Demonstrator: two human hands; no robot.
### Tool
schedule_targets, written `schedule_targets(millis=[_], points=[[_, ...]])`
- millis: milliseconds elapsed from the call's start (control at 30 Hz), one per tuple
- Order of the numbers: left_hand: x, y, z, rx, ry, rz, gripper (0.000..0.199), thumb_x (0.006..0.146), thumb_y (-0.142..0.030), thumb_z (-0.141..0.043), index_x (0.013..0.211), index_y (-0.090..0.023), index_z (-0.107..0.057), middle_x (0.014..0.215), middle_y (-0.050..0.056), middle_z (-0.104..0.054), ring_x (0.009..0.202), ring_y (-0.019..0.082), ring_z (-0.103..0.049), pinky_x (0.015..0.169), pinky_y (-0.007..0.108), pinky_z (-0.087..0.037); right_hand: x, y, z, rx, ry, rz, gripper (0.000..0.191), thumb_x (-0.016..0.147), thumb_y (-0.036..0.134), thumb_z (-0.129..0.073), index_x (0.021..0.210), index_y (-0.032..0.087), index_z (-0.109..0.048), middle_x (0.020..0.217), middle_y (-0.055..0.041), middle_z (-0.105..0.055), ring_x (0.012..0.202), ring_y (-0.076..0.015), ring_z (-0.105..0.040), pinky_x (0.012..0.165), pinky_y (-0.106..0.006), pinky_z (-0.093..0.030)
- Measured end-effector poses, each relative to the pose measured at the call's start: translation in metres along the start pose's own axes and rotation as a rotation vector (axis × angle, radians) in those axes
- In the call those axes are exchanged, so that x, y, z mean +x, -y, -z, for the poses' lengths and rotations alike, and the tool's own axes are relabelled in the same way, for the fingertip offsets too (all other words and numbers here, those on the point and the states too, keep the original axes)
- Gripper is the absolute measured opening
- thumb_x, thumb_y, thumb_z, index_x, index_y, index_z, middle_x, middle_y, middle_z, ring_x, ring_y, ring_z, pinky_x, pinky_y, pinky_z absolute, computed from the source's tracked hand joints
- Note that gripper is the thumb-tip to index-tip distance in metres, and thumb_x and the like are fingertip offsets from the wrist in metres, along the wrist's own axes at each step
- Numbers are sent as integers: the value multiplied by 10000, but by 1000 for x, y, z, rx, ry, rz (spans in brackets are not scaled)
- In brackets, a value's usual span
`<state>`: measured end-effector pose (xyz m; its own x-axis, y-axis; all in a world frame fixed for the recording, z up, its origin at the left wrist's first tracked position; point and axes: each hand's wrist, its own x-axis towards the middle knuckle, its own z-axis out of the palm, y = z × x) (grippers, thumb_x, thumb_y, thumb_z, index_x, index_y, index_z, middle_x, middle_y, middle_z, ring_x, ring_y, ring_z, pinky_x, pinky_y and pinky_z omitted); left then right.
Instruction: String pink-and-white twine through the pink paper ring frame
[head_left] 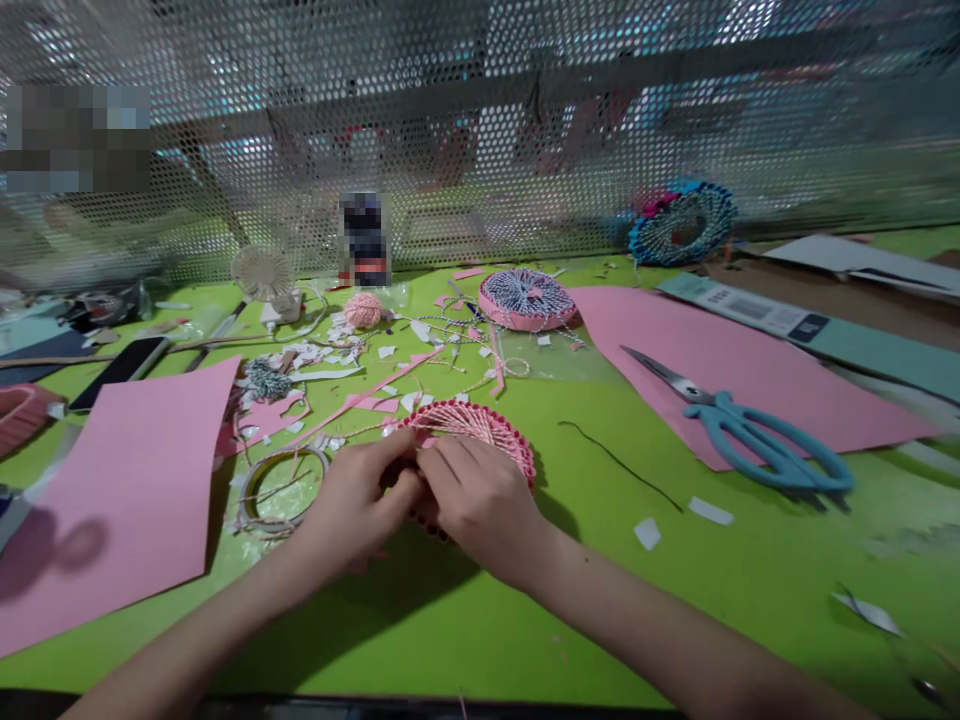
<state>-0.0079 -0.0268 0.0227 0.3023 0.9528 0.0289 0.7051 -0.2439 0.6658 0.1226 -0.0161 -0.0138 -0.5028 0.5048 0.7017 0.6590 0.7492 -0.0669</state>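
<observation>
Both my hands are at a round frame wound with pink-and-white string (474,425), which lies on the green tabletop (600,600). My left hand (352,505) pinches its near left edge. My right hand (480,505) lies over the near part, its fingers meeting those of my left hand, and hides the frame's lower half. A loose string runs left from the frame. To the left of my left hand lies a roll of clear tape (285,490).
Blue-handled scissors (757,440) lie on a pink paper sheet (720,370) to the right. Another pink sheet (112,490) lies to the left. Paper scraps, a pink string ball (363,310) and a woven disc (523,298) lie beyond my hands, before a perforated metal screen (480,130).
</observation>
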Motion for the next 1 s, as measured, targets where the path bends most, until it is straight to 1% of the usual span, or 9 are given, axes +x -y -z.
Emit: schedule_targets(millis=[100, 200, 267, 333, 467, 533, 633, 800, 1000], points=[[1, 3, 3, -62, -35, 43, 90, 695, -139, -352, 614, -170, -373, 535, -50, -392, 514, 88, -358, 486, 207, -274, 4, -4, 4, 228, 128, -121, 190, 794, 148, -382, 761, 99, -563, 716, -89, -568, 662, -169, -494, 577, -280, -392], [2, 5, 10, -151, -64, 77, 90, 711, -154, -355, 625, -171, -378, 534, -53, -369, 513, 87, -354, 483, 205, -275, 7, -8, 10, 527, 270, -334, 194, 820, 180, -369, 907, 126, -534, 842, -82, -584, 769, -162, -515, 652, -296, -413], [2, 6, 15, -183, -43, 66, 107, 725, -165, -358, 622, -168, -387, 536, -52, -359, 508, 85, -349, 477, 203, -272, 8, -12, 13, 726, 364, -473, 167, 825, 197, -369, 851, 158, -529, 722, -30, -572, 652, -127, -517, 568, -260, -413], [1, 5, 18, -185, 6, 45, 116, 743, -181, -363, 639, -163, -412, 548, -45, -374, 511, 84, -355, 477, 204, -279, 7, -16, 16, 912, 447, -612, 161, 823, 228, -378, 764, 169, -516, 581, 22, -491, 506, -90, -459, 458, -214, -373], [0, 2, 21, -164, 53, 5, 156, 791, -226, -356, 699, -156, -462, 561, -37, -407, 503, 77, -362, 461, 196, -285, 9, -23, 22, 1264, 649, -828, 116, 816, 246, -400, 810, 176, -493, 541, 59, -422, 439, -53, -396, 399, -167, -333], [0, 1, 22, -139, 47, -20, 187, 803, -240, -357, 675, -156, -464, 550, -36, -405, 498, 75, -362, 450, 191, -284, 12, -24, 27, 1365, 730, -872, 80, 813, 205, -413, 802, 170, -484, 534, 64, -435, 447, -40, -404, 418, -153, -338], [-1, 0, 22, -120, 34, -36, 193, 807, -244, -366, 678, -154, -477, 548, -34, -413, 504, 75, -377, 456, 190, -300, 17, -24, 33, 1441, 774, -916, 81, 808, 143, -413, 742, 164, -453, 502, 74, -438, 422, -25, -399, 409, -136, -318], [-4, 0, 21, -159, 23, -13, 127, 787, -253, -414, 763, -165, -502, 648, -6, -486, 592, 95, -452, 505, 202, -347, 18, -20, 33, 1474, 759, -954, 115, 811, 122, -396, 711, 171, -423, 483, 81, -430, 394, -19, -389, 401, -129, -321], [-3, 0, 17, -156, -6, -29, 114, 760, -195, -412, 694, -155, -496, 567, -25, -467, 524, 82, -425, 475, 194, -334, 14, -19, 32, 1475, 738, -901, 92, 801, 109, -396, 762, 177, -443, 525, 67, -450, 435, -34, -425, 451, -152, -383]])
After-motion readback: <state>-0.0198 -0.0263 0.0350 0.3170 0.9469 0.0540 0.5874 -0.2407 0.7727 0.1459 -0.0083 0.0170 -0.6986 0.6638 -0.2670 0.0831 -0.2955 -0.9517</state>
